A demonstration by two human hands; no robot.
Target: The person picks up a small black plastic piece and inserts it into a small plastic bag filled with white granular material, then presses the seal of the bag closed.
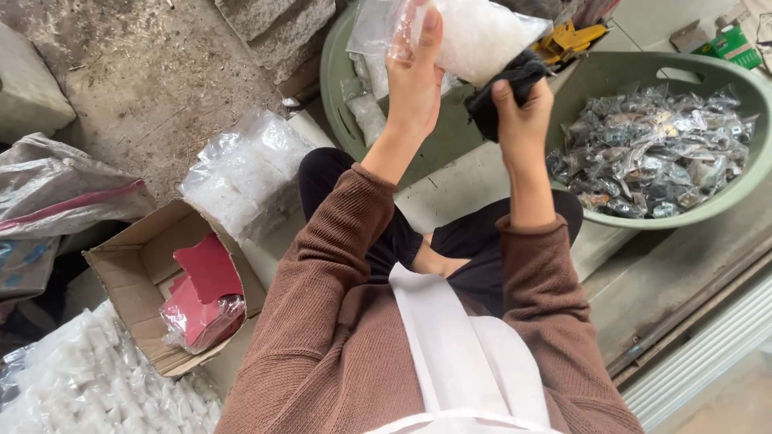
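Up near the top centre of the frame, the person's left hand is gripping a clear plastic bag of white granular pieces, with the fingers lying together flat against the bag's front and the thumb hidden behind it. Just to the right, the right hand is clutching a crumpled black cloth-like item, fingers curled tight around it, and this dark piece is touching the lower edge of the clear bag. Both arms are wearing brown knitted sleeves and are rising from the bottom centre of the frame.

Behind the raised hands, at top centre, a green plastic tub is sitting with more clear packets inside. At the right of the frame, a round green plastic basin is holding a heap of small silvery plastic-wrapped parts. At lower left, an open brown cardboard box is carrying red card pieces, some in a clear wrapper. Above the box, a pile of clear plastic bags is resting on the concrete floor.
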